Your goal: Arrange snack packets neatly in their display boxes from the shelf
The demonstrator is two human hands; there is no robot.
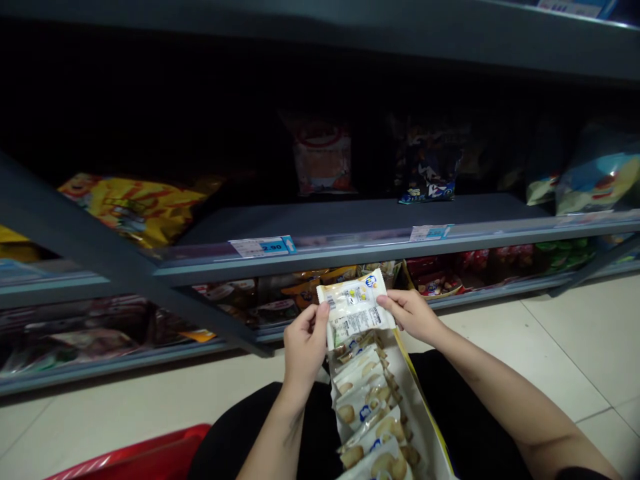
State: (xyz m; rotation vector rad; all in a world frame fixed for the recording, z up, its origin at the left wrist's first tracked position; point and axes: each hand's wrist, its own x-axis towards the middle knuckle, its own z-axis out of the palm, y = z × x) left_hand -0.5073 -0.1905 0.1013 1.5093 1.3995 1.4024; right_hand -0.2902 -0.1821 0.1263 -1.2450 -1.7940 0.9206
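Note:
A white snack packet [354,305] with its printed back facing me is held up between both hands. My left hand [305,343] pinches its left edge, and my right hand [411,312] pinches its right edge. Below it, an open display box [420,400] rests on my lap. Inside it stands a row of several similar white packets [367,413] printed with biscuits. The packet is just in front of the lower shelf.
Grey store shelves [320,230] run across the view with price tags [263,246]. A yellow snack bag [135,207] lies at left, dark bags [427,167] stand at the back, more packets fill the bottom shelf. A red basket [145,457] sits on the tiled floor at lower left.

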